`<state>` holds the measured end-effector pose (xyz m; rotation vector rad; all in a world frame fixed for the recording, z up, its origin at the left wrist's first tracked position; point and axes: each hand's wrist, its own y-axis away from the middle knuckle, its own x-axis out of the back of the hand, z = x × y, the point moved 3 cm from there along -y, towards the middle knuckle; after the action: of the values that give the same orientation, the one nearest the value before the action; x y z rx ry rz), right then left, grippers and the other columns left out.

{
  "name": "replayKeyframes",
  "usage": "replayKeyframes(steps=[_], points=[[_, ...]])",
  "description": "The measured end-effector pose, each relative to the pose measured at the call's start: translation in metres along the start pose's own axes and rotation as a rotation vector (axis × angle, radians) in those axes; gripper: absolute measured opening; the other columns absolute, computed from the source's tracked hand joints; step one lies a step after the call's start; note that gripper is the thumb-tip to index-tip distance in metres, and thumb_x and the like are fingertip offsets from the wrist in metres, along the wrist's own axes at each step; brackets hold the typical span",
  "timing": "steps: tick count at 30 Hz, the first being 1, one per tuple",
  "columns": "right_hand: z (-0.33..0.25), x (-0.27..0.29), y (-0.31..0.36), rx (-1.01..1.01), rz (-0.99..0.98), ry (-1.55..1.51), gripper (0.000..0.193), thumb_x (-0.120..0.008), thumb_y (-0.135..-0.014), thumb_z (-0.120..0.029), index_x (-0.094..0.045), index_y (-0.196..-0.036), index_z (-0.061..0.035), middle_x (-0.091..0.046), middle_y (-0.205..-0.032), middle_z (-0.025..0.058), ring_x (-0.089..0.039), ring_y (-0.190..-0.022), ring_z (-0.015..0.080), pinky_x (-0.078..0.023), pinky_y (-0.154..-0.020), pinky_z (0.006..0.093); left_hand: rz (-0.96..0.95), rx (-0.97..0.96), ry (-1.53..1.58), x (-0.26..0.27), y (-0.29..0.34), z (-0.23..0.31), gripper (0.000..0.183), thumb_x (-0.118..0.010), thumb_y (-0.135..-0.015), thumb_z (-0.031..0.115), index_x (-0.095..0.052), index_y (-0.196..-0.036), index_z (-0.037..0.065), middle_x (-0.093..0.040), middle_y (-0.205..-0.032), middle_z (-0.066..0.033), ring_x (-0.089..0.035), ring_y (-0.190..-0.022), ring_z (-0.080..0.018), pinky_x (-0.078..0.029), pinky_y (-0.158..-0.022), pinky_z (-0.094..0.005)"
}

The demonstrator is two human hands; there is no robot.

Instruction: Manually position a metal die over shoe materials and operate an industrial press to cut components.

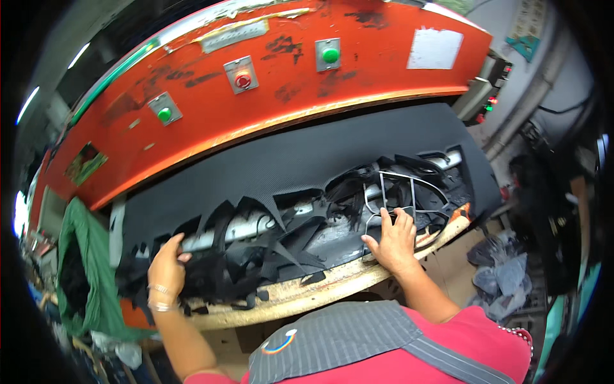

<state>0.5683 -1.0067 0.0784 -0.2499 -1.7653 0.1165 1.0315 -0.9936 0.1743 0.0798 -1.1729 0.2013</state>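
My left hand (pixel 167 270) is at the left end of a heap of black sheet offcuts (pixel 236 269), its fingers bent round the edge of the scraps. Some of the black pieces beside it are blurred. On the right, my right hand (pixel 395 242) lies with spread fingers and thumb on a thin metal cutting die (pixel 414 192). That die is an open curved frame with crossbars, resting among more black scraps. Under the hands, a dark textured sheet (pixel 307 137) covers the far part of the press bed; pale patches show through its cut-outs.
Behind the sheet rises a red machine front (pixel 275 61) with green buttons (pixel 329 56) and a red button (pixel 243 79). A worn wooden edge (pixel 307 288) runs along the near side. Green cloth (pixel 93 275) hangs at left; plastic bags (pixel 505 275) lie at right.
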Motion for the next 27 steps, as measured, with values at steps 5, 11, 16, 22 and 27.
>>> replayKeyframes(steps=[5,11,16,22,27], points=[[-0.032,-0.019,-0.016,-0.235,0.041,-0.065,0.083,-0.077,-0.074,-0.039,-0.039,-0.137,-0.0011,-0.032,-0.134,0.0294,-0.038,-0.12,0.0452,-0.038,-0.1,0.0483,-0.108,-0.148,-0.162,0.041,-0.024,-0.024,0.056,-0.074,-0.069,0.0,-0.057,-0.121,0.005,-0.064,-0.102,-0.0151,-0.063,-0.09,-0.0314,-0.051,-0.08,-0.0377],[-0.045,-0.038,-0.024,-0.465,0.027,-0.176,0.092,-0.08,-0.072,-0.028,-0.026,-0.142,-0.0013,-0.021,-0.137,0.0313,-0.051,-0.112,0.0508,-0.046,-0.097,0.0459,-0.371,-0.761,0.226,-0.038,-0.07,0.069,0.043,-0.075,-0.075,0.018,-0.062,-0.114,0.004,-0.065,-0.098,-0.013,-0.064,-0.092,-0.0285,-0.05,-0.083,-0.0361],[-0.036,-0.02,-0.007,-0.472,0.007,-0.342,0.097,-0.076,-0.071,-0.026,-0.02,-0.146,-0.0028,-0.034,-0.125,0.0349,-0.057,-0.099,0.0512,-0.048,-0.091,0.0469,-0.421,-1.081,0.4,-0.139,-0.072,0.18,0.037,-0.07,-0.081,0.02,-0.062,-0.111,0.0,-0.061,-0.11,-0.0166,-0.06,-0.103,-0.033,-0.049,-0.089,-0.0365],[-0.013,0.048,0.037,-0.218,-0.3,-0.451,0.075,-0.075,-0.067,-0.032,-0.05,-0.134,-0.0074,-0.067,-0.096,0.0182,-0.066,-0.092,0.0323,-0.051,-0.083,0.0378,-0.321,-0.933,-0.019,-0.227,-0.086,0.239,0.079,-0.076,-0.075,0.025,-0.036,-0.139,0.004,-0.041,-0.136,-0.0216,-0.045,-0.124,-0.0371,-0.042,-0.103,-0.0414],[0.017,0.104,0.096,-0.39,-0.21,-0.96,0.066,-0.08,-0.071,-0.013,-0.053,-0.131,-0.0062,-0.065,-0.105,0.0073,-0.061,-0.091,0.0122,-0.05,-0.079,0.0277,-0.313,-0.809,-0.212,-0.231,-0.097,0.272,0.105,-0.087,-0.061,0.031,-0.027,-0.144,0.011,-0.042,-0.129,-0.0184,-0.047,-0.121,-0.0344,-0.048,-0.095,-0.0421]])
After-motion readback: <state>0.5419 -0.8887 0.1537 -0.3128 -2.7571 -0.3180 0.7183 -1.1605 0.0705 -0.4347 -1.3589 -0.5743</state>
